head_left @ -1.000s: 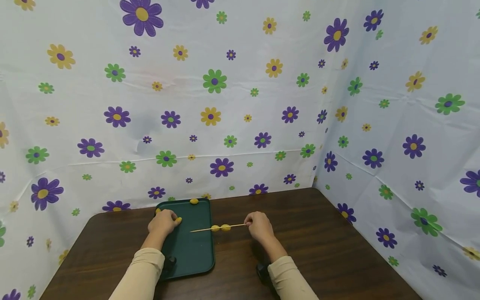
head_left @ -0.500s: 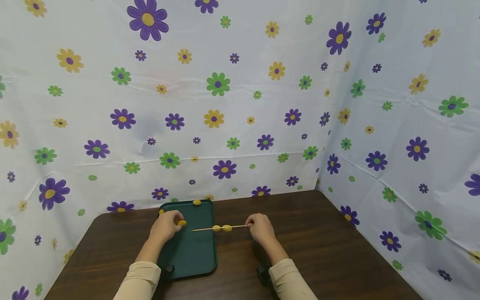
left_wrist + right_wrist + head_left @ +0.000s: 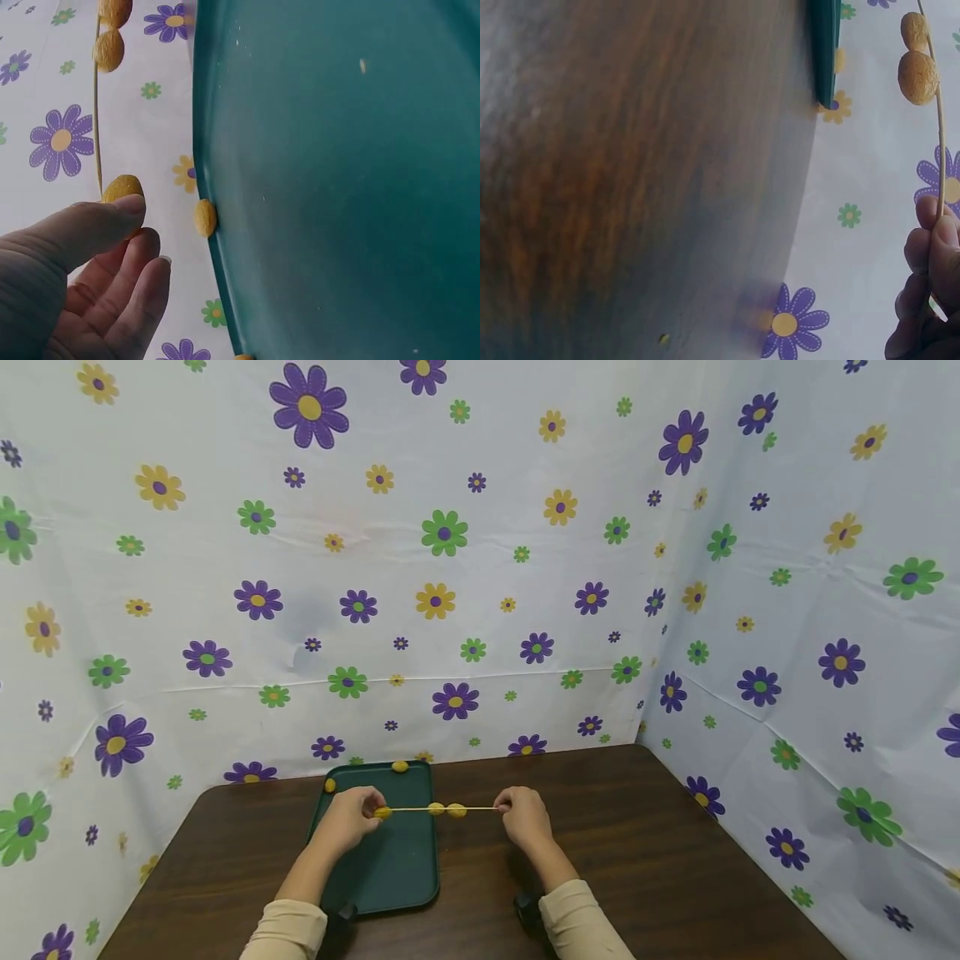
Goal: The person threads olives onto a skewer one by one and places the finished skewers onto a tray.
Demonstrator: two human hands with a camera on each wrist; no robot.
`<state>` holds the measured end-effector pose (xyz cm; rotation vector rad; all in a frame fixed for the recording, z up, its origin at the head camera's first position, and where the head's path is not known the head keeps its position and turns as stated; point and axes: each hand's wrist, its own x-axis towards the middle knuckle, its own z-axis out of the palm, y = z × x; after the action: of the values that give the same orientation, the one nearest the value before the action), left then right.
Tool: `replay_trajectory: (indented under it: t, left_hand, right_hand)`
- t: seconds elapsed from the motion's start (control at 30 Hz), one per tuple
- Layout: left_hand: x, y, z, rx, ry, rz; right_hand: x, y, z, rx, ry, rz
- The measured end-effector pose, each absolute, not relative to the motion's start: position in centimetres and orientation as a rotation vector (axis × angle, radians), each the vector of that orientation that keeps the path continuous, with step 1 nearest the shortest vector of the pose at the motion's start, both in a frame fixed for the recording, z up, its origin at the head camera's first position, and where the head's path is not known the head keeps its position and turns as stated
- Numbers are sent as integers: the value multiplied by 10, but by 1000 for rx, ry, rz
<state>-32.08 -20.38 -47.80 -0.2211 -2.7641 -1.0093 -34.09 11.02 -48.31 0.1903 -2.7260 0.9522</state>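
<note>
My left hand (image 3: 349, 820) pinches a small yellow oval piece (image 3: 123, 187), wrinkled like a dried fruit, between thumb and fingers above the green tray (image 3: 390, 872). A thin wooden skewer (image 3: 480, 808) runs level between both hands. Its far end meets the held piece in the left wrist view; whether it has gone in cannot be seen. Pinched at the other end by my right hand (image 3: 523, 815), the skewer carries two more yellow pieces (image 3: 918, 77) side by side near its middle.
On the tray's far rim lies one yellow oval piece (image 3: 400, 767), and another yellow piece (image 3: 330, 785) is at its far left corner. The brown wooden table (image 3: 600, 852) extends to the right. Behind it hangs a white flowered cloth (image 3: 480, 568).
My left hand has lifted the yellow piece off the tray area and moved right, bringing it to the skewer's tip. The right hand has kept its hold on the skewer almost in place.
</note>
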Motion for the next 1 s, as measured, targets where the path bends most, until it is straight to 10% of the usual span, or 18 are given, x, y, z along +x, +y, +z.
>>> replay_trajectory:
  t: [1.0]
  left_hand:
    - [-314,-195,-486,-299,-2774,-1001]
  right_hand:
    - [-331,108,-483,260,-2700,761]
